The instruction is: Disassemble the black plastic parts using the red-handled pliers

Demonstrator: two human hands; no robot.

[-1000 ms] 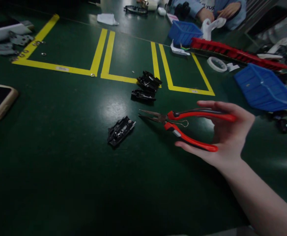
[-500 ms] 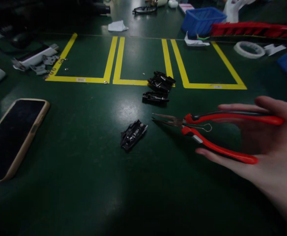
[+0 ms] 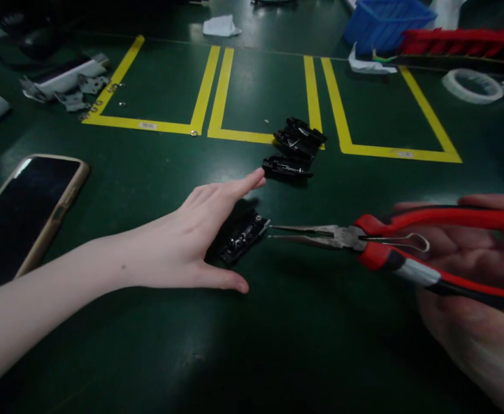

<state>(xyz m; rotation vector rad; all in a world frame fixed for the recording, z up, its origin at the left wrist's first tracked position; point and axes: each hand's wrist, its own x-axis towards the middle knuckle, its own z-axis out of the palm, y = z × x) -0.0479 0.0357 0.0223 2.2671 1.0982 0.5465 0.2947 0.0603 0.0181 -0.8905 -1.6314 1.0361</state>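
Observation:
Red-handled needle-nose pliers (image 3: 349, 237) rest in my right hand (image 3: 463, 287), its fingers and palm around the grips. Their thin jaws are parted, and the tips point left at the end of a small black plastic part (image 3: 244, 237) with metal bits, lying on the green table. Over the left side of that part reaches my left hand (image 3: 200, 230), thumb and fingers spread apart with nothing held. Just beyond its fingertips lie several similar black parts (image 3: 297, 141) in a loose pile. Whether the fingertips touch any part I cannot tell.
A phone in a tan case (image 3: 31, 213) lies at left, partly behind my forearm. Yellow tape outlines (image 3: 243, 136) mark the table. Metal brackets (image 3: 73, 100) are at far left; a blue bin (image 3: 385, 26), red strip (image 3: 463, 45) and tape roll (image 3: 472, 86) are at back right.
My left hand has come in from the left over the single black part. The pliers have turned, their tips now close to that part's right end. The view has shifted slightly.

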